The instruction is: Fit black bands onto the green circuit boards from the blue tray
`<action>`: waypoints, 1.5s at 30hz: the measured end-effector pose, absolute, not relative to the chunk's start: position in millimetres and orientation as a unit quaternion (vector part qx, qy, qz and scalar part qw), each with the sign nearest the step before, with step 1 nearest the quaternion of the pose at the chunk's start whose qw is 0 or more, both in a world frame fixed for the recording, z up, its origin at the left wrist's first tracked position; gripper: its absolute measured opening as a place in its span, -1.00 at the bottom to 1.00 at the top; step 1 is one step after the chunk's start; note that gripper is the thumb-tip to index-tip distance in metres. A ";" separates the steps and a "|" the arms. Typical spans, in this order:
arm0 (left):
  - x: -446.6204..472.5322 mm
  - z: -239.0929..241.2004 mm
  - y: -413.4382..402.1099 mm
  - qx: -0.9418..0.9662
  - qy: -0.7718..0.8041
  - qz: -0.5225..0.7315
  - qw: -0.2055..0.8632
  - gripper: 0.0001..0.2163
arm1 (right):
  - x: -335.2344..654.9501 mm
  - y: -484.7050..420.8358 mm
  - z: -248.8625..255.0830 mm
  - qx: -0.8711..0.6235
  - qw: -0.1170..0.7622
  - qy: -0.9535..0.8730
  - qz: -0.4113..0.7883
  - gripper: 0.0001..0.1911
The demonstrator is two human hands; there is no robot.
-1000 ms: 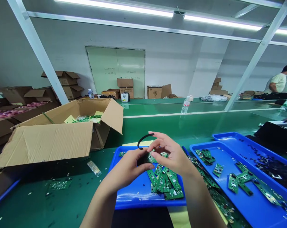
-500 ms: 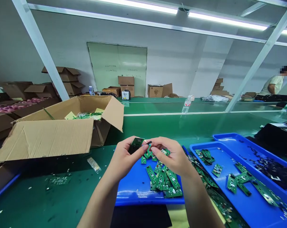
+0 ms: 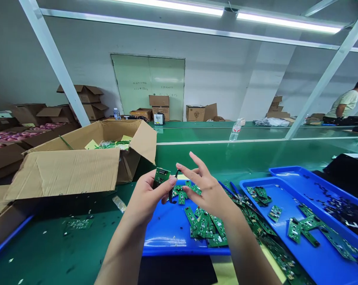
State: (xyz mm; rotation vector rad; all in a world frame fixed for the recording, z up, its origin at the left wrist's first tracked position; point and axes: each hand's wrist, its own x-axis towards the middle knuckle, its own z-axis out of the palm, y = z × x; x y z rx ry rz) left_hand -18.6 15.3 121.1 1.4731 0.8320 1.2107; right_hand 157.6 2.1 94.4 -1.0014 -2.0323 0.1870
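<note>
My left hand [image 3: 147,196] is closed on a small green circuit board [image 3: 161,175], held upright above a blue tray [image 3: 167,233]. A thin black strip [image 3: 171,190] hangs from the board between my hands. My right hand [image 3: 207,188] is beside it with fingers spread, fingertips near the strip and the board. Below my hands a pile of green circuit boards [image 3: 207,225] lies in the tray.
An open cardboard box [image 3: 78,166] stands left on the green belt [image 3: 214,158]. Two more blue trays [image 3: 318,253] with boards and black parts are at right. A water bottle [image 3: 235,130] stands behind. A person in a light shirt [image 3: 346,103] is far right.
The black strip looped above my hands a second ago; now it hangs from the board. My right hand has opened its fingers, and both hands rose slightly.
</note>
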 end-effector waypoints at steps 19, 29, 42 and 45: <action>-2.6 118.5 5.4 0.605 0.287 0.476 0.570 -0.77 | 147.4 2.1 94.9 -0.303 0.645 -0.629 0.311 -0.95; 5.3 117.2 5.8 0.572 0.300 0.497 0.579 -0.72 | 138.4 -0.9 93.8 -0.304 0.675 -0.610 0.282 -0.95; 6.0 121.7 -7.5 0.500 0.232 0.432 0.714 -0.74 | 135.7 6.9 87.0 -0.310 0.764 -0.541 0.168 -0.96; 3.0 122.5 -5.6 0.498 0.231 0.449 0.705 -0.60 | 142.0 4.9 90.6 -0.306 0.781 -0.523 0.150 -0.92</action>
